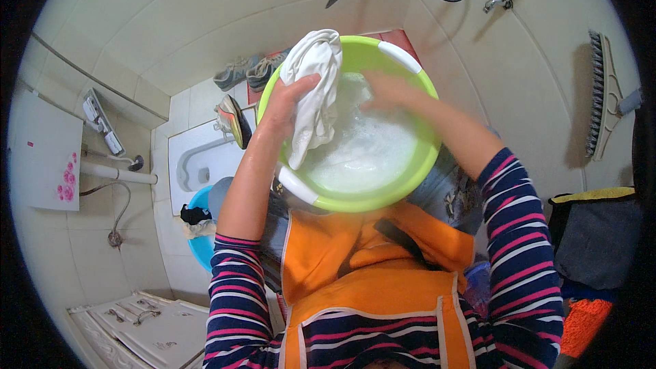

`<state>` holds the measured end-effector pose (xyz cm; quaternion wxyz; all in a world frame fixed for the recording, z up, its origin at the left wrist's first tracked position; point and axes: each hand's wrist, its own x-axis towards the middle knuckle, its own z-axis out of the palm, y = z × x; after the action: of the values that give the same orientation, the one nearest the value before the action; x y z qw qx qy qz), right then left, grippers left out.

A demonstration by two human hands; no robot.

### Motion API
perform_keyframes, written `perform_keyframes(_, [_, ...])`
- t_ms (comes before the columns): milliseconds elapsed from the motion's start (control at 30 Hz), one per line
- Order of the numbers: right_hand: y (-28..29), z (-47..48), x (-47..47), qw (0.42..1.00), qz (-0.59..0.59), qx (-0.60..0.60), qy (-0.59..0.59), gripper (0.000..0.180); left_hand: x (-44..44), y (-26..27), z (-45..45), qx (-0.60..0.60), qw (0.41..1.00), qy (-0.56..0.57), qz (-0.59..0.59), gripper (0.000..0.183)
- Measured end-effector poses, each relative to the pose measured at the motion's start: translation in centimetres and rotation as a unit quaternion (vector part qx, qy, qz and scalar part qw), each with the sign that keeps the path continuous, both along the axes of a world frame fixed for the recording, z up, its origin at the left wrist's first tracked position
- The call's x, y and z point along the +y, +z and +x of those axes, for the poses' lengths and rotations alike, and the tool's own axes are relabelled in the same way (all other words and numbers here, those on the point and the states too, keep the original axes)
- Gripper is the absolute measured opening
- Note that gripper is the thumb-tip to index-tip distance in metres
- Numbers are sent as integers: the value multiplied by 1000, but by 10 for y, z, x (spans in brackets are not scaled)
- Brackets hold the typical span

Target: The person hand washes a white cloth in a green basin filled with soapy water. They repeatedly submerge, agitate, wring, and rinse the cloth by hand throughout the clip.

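Observation:
My left hand grips a bundled white cloth, thumb across its front, at the left rim of a lime-green plastic basin with white handles. The cloth's upper folds rise over the rim and its lower end hangs inside, above the water. Foamy, cloudy water lies in the basin, and whatever is under the foam is hard to make out. Above the water on the right side is my right hand, blurred, fingers spread, with nothing seen in it.
Left of the basin are a squat toilet, a tilted shoe and a blue basin with dark and pale cloths. Sneakers stand by the back wall. A tap and a brush are on the right wall.

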<state>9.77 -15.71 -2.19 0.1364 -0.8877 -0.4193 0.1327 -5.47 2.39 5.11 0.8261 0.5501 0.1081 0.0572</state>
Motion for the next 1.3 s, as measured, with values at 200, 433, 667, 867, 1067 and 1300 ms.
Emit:
perform_keyframes(200, [-35,-28,13,992,-126,-19,5,60,9,-8,4,40,991,40,120,56])
perform_keyframes(433, [52,-28,-4,965,157,208,-26,34,13,-33,8,56,887,70,452,90])
perform_keyframes(667, [178,-46,0,910,288,293,61,28,15,-46,11,156,788,-114,585,86])
perform_keyframes(867, [231,-36,19,835,439,312,113,17,25,-70,19,56,904,-123,406,68])
perform_keyframes(1067, [191,-41,31,767,523,372,6,21,-13,-16,8,-65,933,-119,-333,89])
perform_keyframes(1300, [93,-46,38,867,427,250,-58,28,-11,-20,22,-92,954,-28,-283,81])
